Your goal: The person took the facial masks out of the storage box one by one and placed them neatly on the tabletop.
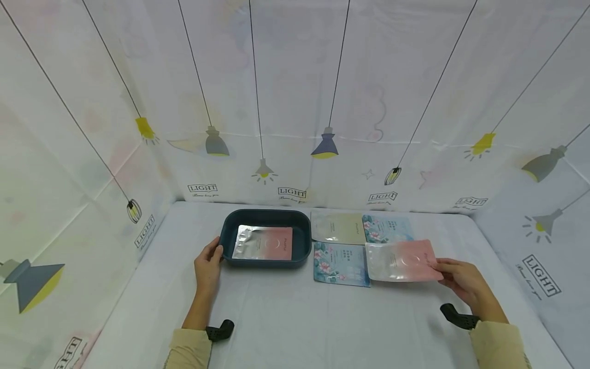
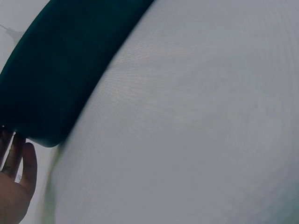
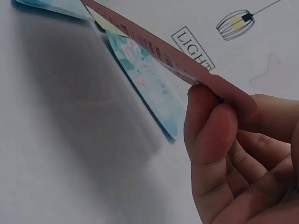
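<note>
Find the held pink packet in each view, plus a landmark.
Head: pink packet, right of centre.
Left wrist: not in it.
Right wrist: upper middle, seen at a slant.
Shared landmark, head and right wrist only: blue floral packet, partly behind it.

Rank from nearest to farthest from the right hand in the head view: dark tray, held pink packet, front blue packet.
1. Held pink packet: in the right hand.
2. Front blue packet: left of it.
3. Dark tray: farthest left.
</note>
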`<action>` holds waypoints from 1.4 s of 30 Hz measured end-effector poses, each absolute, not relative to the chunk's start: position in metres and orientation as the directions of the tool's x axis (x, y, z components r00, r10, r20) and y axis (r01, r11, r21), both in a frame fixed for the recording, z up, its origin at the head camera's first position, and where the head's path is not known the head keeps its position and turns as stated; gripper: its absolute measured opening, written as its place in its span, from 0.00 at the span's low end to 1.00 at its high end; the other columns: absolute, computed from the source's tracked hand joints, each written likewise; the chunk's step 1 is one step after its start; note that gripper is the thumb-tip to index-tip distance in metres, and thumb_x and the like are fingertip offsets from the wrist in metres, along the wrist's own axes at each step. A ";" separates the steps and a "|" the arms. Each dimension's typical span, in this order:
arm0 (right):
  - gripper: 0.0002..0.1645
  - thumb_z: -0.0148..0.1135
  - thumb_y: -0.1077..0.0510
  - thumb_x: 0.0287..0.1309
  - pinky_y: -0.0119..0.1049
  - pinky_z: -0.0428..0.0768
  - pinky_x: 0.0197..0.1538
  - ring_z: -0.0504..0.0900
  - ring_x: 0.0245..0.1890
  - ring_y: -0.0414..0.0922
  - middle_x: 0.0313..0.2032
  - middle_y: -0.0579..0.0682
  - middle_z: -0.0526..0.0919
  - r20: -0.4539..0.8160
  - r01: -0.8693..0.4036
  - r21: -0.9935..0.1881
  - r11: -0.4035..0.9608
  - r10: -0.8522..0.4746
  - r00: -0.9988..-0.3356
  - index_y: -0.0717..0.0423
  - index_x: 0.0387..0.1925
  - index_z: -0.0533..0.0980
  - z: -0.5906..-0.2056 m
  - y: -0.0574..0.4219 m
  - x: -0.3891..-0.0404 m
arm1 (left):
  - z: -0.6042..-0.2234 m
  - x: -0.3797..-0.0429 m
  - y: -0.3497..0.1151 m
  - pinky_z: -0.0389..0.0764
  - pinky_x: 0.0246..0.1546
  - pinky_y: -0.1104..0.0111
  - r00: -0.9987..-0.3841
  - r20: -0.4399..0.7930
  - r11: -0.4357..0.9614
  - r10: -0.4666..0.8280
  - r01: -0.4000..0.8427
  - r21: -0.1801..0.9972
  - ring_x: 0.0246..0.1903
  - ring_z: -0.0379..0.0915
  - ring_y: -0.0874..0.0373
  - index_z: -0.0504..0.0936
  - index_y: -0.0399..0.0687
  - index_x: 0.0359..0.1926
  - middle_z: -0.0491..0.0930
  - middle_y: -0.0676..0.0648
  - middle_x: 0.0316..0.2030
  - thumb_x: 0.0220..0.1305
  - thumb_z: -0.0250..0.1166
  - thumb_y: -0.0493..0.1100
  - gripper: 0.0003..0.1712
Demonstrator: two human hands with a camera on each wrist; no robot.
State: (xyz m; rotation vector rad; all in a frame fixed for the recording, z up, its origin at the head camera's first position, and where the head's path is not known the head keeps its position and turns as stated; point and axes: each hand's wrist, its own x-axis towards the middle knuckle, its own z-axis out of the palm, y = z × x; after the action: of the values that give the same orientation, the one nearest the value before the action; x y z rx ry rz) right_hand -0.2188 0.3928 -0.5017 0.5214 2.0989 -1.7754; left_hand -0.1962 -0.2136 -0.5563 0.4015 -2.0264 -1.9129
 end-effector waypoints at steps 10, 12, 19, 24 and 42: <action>0.35 0.68 0.54 0.58 0.30 0.83 0.37 0.80 0.31 0.35 0.29 0.32 0.81 -0.485 0.504 -0.826 0.251 0.135 -0.864 0.72 0.60 0.70 -0.528 0.402 -0.217 | -0.557 -0.197 -0.213 0.75 0.42 0.90 -0.905 0.038 0.080 -0.424 0.004 0.997 0.58 0.72 0.50 0.71 0.41 0.65 0.73 0.40 0.62 0.74 0.53 0.43 0.23; 0.35 0.68 0.54 0.58 0.30 0.83 0.36 0.80 0.31 0.35 0.30 0.32 0.81 -0.465 0.490 -0.822 0.290 0.153 -0.872 0.74 0.60 0.70 -0.530 0.401 -0.217 | -0.557 -0.197 -0.213 0.75 0.43 0.90 -0.906 0.037 0.078 -0.421 0.004 0.997 0.58 0.71 0.52 0.71 0.42 0.66 0.73 0.40 0.63 0.74 0.53 0.43 0.23; 0.37 0.67 0.53 0.59 0.29 0.82 0.33 0.79 0.29 0.34 0.30 0.36 0.82 -0.406 0.457 -0.794 0.400 0.211 -0.889 0.77 0.60 0.68 -0.528 0.397 -0.219 | -0.556 -0.197 -0.214 0.75 0.43 0.89 -0.907 0.045 0.084 -0.420 0.010 0.996 0.57 0.71 0.54 0.72 0.42 0.66 0.73 0.41 0.63 0.74 0.53 0.44 0.23; 0.32 0.66 0.55 0.59 0.29 0.83 0.32 0.80 0.27 0.35 0.28 0.39 0.84 -0.369 0.414 -0.768 0.489 0.191 -0.909 0.79 0.54 0.72 -0.528 0.397 -0.219 | -0.556 -0.196 -0.213 0.75 0.43 0.89 -0.905 0.044 0.076 -0.423 0.013 0.997 0.57 0.71 0.52 0.71 0.41 0.66 0.73 0.39 0.63 0.74 0.53 0.43 0.23; 0.26 0.62 0.57 0.62 0.32 0.82 0.32 0.80 0.27 0.40 0.29 0.42 0.84 -0.379 0.431 -0.727 0.535 0.210 -0.901 0.76 0.53 0.74 -0.524 0.397 -0.223 | -0.552 -0.194 -0.213 0.75 0.43 0.89 -0.909 0.044 0.074 -0.414 0.014 0.997 0.57 0.71 0.52 0.71 0.41 0.66 0.74 0.39 0.62 0.74 0.53 0.43 0.23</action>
State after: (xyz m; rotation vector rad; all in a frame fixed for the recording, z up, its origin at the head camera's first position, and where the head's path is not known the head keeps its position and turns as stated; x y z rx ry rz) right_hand -0.2232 0.3966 -0.5238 0.5388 2.5291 -1.2981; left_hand -0.1941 -0.2131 -0.5519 0.3993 -2.0412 -1.9022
